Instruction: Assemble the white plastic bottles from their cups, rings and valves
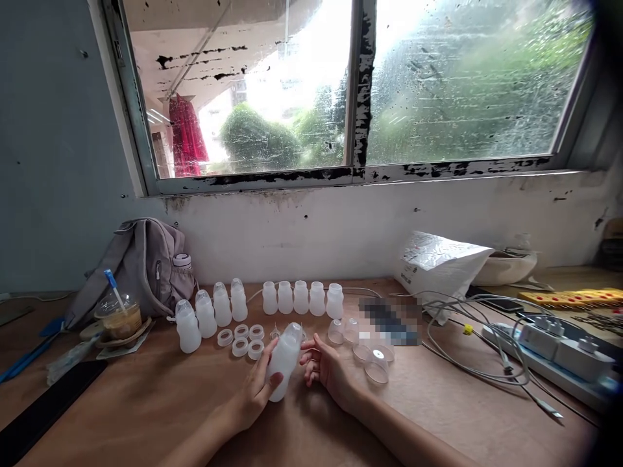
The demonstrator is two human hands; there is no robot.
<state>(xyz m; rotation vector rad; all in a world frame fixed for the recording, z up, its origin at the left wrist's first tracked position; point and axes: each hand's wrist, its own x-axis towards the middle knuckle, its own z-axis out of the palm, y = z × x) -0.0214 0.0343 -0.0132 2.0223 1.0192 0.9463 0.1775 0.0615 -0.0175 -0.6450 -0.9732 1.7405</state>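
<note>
Left fingers (274, 383) around bottle (288, 355), right fingers (311, 367) half open.

1. Left hand (257, 388): grip closed around frosted bottle (285, 371), tilted.
2. Right hand (331, 375): half-open beside it; contact unclear.
3. Toward back edge of desk (160, 415): five wide-mouthed bottles (301, 301), upright; left, four dome-topped bottles (222, 307).
4. Farther from that edge: white rings (241, 336), clear domes (377, 372).

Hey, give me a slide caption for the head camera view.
Left hand holding a white bottle, right hand beside it, with rings and a row of five bottles beyond.
</note>
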